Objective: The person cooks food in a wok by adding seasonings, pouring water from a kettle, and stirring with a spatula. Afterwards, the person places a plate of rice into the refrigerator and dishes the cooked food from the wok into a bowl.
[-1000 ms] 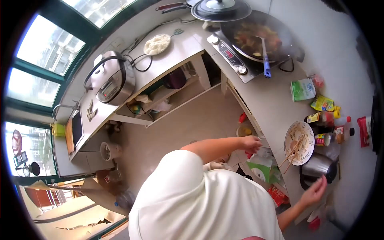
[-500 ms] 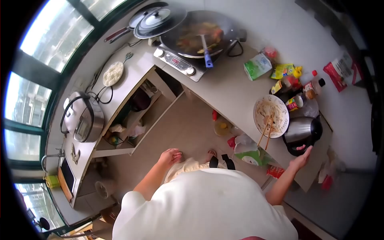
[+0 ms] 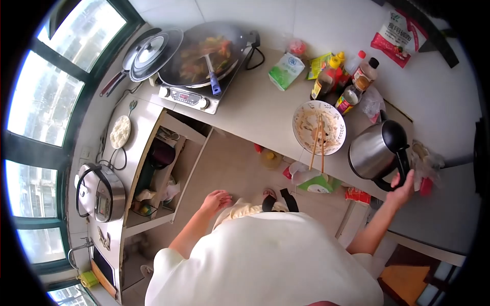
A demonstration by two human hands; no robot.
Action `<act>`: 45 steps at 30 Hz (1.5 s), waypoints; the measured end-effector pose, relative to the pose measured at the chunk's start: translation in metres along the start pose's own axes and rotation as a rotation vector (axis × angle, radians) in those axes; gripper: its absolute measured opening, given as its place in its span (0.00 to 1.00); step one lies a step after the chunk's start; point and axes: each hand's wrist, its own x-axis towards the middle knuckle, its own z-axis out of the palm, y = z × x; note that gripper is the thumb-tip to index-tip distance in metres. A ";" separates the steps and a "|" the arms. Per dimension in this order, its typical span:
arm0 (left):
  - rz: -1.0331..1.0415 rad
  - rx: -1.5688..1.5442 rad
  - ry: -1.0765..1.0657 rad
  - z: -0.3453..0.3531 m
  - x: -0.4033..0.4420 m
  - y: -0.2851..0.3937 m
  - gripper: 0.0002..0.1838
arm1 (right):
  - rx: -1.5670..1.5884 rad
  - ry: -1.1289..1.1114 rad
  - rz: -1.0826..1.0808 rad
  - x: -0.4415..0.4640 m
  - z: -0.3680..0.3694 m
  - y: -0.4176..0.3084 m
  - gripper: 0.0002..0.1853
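My right hand (image 3: 400, 189) is wrapped around the black handle of a steel electric kettle (image 3: 371, 149), at the right end of the counter. The kettle leans over slightly, and whether its base touches the counter I cannot tell. Just left of it is a patterned white bowl (image 3: 301, 125) smeared with residue, with a pair of chopsticks (image 3: 317, 137) lying across it. My left hand (image 3: 218, 200) hangs over the floor beside my body, fingers loosely apart and nothing in them.
A wok (image 3: 173, 61) with steaming food and a blue-handled spatula (image 3: 214, 84) sits on an induction cooker (image 3: 186, 97). Sauce bottles (image 3: 322, 84) crowd the back. Along the left counter are a rice cooker (image 3: 102, 194) and a plate of white food (image 3: 120, 133).
My view has turned toward the right. The kettle looks larger and nearer, shifted away from the bowl, with my right hand on its handle. My left hand stays at my side.
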 end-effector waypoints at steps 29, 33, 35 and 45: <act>0.048 -0.228 -0.071 -0.134 0.119 0.089 0.06 | -0.364 -0.935 -0.015 -0.139 0.395 -0.110 0.17; 0.043 -0.242 -0.116 -0.139 0.128 0.104 0.05 | -0.530 -0.912 -0.110 -0.142 0.420 -0.114 0.18; 0.047 -0.249 -0.132 -0.142 0.135 0.109 0.05 | -0.599 -0.915 -0.138 -0.138 0.428 -0.116 0.17; 0.050 -0.223 -0.148 -0.151 0.151 0.120 0.05 | -0.549 -0.821 -0.129 -0.134 0.428 -0.115 0.18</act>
